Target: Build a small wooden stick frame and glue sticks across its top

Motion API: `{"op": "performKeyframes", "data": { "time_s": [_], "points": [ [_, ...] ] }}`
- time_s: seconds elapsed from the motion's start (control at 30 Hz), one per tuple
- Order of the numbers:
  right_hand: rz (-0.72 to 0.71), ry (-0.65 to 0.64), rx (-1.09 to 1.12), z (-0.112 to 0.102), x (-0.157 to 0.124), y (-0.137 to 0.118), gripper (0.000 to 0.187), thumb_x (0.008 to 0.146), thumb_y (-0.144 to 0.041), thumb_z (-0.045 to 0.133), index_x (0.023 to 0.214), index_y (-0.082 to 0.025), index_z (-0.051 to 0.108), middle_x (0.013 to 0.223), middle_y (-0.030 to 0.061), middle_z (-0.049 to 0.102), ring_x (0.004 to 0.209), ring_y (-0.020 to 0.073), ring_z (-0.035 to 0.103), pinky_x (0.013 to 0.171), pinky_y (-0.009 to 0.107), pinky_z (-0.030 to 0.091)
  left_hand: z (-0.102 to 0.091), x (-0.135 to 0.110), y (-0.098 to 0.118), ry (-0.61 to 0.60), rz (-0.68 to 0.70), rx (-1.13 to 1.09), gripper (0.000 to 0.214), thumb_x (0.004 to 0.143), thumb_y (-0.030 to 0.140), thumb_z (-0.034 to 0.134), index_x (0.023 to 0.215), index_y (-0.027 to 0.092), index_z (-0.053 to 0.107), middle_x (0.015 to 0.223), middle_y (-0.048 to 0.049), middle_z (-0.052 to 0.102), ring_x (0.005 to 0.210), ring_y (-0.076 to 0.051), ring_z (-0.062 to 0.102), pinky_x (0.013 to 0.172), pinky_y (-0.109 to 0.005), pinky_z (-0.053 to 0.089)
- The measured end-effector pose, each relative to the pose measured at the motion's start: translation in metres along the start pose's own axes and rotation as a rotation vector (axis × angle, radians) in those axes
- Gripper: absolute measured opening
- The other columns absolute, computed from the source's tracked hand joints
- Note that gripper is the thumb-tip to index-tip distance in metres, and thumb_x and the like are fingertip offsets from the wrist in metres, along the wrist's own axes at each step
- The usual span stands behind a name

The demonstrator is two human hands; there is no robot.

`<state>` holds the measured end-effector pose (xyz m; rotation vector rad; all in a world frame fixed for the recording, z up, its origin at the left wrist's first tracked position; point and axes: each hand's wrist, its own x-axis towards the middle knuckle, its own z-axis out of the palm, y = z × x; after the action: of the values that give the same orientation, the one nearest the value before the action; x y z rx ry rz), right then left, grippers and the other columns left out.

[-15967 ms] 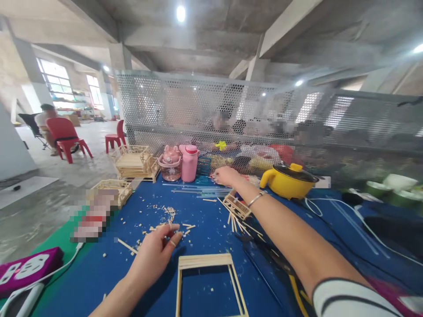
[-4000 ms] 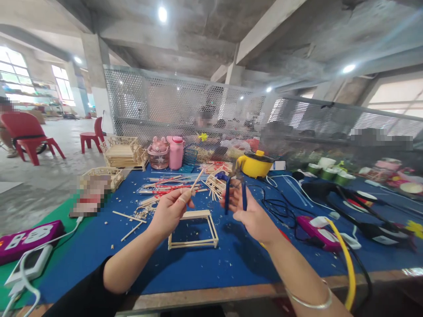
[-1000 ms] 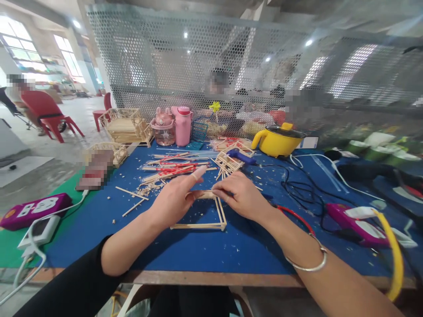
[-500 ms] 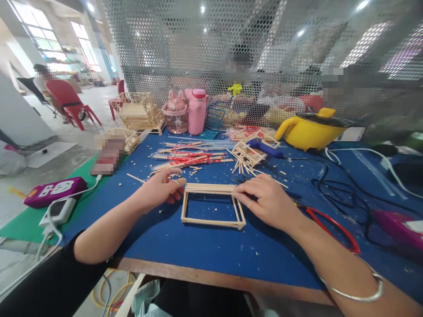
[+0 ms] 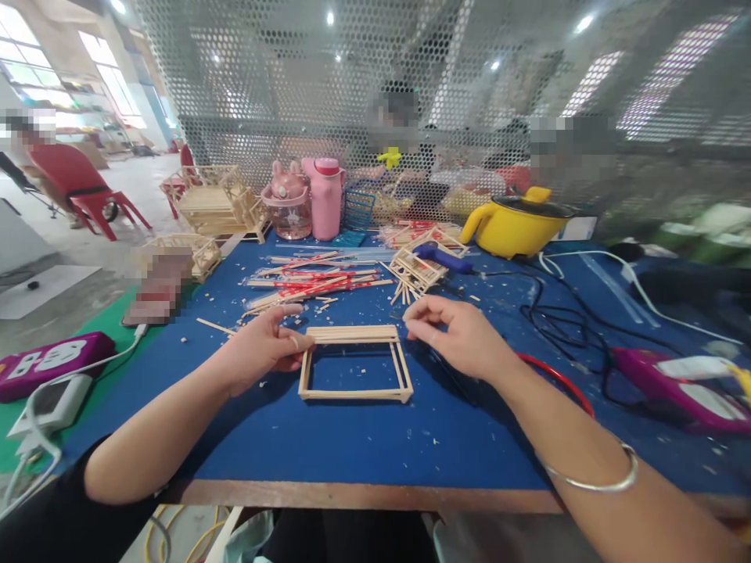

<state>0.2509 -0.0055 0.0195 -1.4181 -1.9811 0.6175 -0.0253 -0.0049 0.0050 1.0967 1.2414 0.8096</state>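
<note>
A rectangular frame of thin wooden sticks [image 5: 353,395] lies flat on the blue table [image 5: 364,446] in front of me. My left hand [image 5: 261,348] rests at the frame's far left corner, fingers curled and touching the top bar. My right hand [image 5: 458,336] hovers just right of the far right corner, thumb and fingers pinched together, off the frame; what they hold, if anything, I cannot make out. A loose pile of wooden and red sticks [image 5: 310,285] lies beyond the frame.
Red-handled pliers [image 5: 557,379] lie under my right forearm. A small stick lattice [image 5: 414,270], a blue glue gun [image 5: 437,256], a yellow pot [image 5: 516,227], pink bottles [image 5: 325,199], black and white cables [image 5: 551,313] and a purple power strip [image 5: 50,363] stand around. People sit behind the mesh screen [image 5: 375,102].
My right hand has lifted off the frame's right corner and now pinches just beside it. My left hand has closed in onto the left corner. The view has shifted slightly.
</note>
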Motion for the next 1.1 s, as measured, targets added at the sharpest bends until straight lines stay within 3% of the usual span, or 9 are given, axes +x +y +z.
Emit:
{"op": "performKeyframes", "data": {
  "time_s": [0.1, 0.3, 0.47, 0.63, 0.8, 1.0, 1.1],
  "points": [
    [0.016, 0.017, 0.039, -0.006, 0.002, 0.007, 0.015, 0.077, -0.025, 0.057, 0.088, -0.017, 0.063, 0.073, 0.0018, 0.067, 0.067, 0.0151, 0.062, 0.064, 0.026, 0.046, 0.000, 0.000, -0.001, 0.006, -0.002, 0.007, 0.065, 0.072, 0.017, 0.072, 0.128, 0.018, 0.040, 0.069, 0.0002, 0.067, 0.055, -0.007, 0.057, 0.054, -0.018, 0.050],
    [0.007, -0.133, 0.030, 0.008, 0.002, 0.011, 0.020, 0.077, -0.033, 0.062, 0.087, -0.018, 0.069, 0.073, 0.0015, 0.068, 0.065, 0.0140, 0.058, 0.063, 0.026, 0.045, 0.000, 0.000, -0.001, 0.015, 0.001, 0.031, 0.063, 0.074, 0.017, 0.070, 0.128, 0.018, 0.040, 0.068, 0.0007, 0.067, 0.056, -0.007, 0.059, 0.055, -0.018, 0.051],
    [0.075, -0.103, 0.145, 0.016, 0.004, 0.012, 0.019, 0.072, -0.035, 0.065, 0.078, -0.016, 0.068, 0.072, 0.0025, 0.068, 0.062, 0.0137, 0.058, 0.061, 0.027, 0.045, 0.001, 0.000, -0.001, 0.005, 0.009, 0.017, 0.066, 0.076, 0.015, 0.068, 0.134, 0.018, 0.035, 0.069, -0.0021, 0.069, 0.055, -0.008, 0.060, 0.053, -0.017, 0.051],
    [0.071, -0.090, 0.117, 0.015, 0.004, 0.013, 0.021, 0.071, -0.037, 0.064, 0.076, -0.017, 0.069, 0.070, 0.0028, 0.069, 0.061, 0.0148, 0.058, 0.061, 0.028, 0.046, -0.003, 0.000, 0.000, -0.045, 0.023, 0.002, 0.063, 0.080, 0.012, 0.063, 0.136, 0.016, 0.034, 0.067, -0.0019, 0.068, 0.051, -0.006, 0.057, 0.052, -0.016, 0.049],
    [0.087, -0.097, 0.103, 0.016, 0.006, 0.012, 0.024, 0.071, -0.040, 0.065, 0.077, -0.017, 0.069, 0.071, 0.0036, 0.070, 0.063, 0.0159, 0.060, 0.062, 0.029, 0.047, -0.008, 0.001, 0.000, -0.071, 0.069, 0.017, 0.069, 0.076, 0.011, 0.065, 0.137, 0.020, 0.035, 0.060, 0.0051, 0.059, 0.052, -0.007, 0.056, 0.052, -0.017, 0.048],
    [0.146, -0.112, 0.187, 0.017, 0.008, 0.014, 0.026, 0.067, -0.039, 0.068, 0.078, -0.016, 0.069, 0.071, 0.0039, 0.070, 0.063, 0.0154, 0.061, 0.062, 0.028, 0.048, -0.006, 0.002, -0.002, -0.095, 0.092, 0.047, 0.073, 0.074, 0.016, 0.066, 0.139, 0.018, 0.031, 0.057, 0.0066, 0.055, 0.050, -0.008, 0.053, 0.052, -0.019, 0.045],
    [0.179, -0.101, 0.235, 0.017, 0.008, 0.012, 0.025, 0.064, -0.038, 0.071, 0.076, -0.016, 0.069, 0.069, 0.0033, 0.070, 0.062, 0.0149, 0.061, 0.062, 0.028, 0.048, -0.006, -0.001, -0.002, -0.002, 0.119, 0.157, 0.071, 0.073, 0.022, 0.067, 0.136, 0.019, 0.035, 0.068, 0.0043, 0.056, 0.056, -0.011, 0.056, 0.053, -0.023, 0.047]
  ]
}}
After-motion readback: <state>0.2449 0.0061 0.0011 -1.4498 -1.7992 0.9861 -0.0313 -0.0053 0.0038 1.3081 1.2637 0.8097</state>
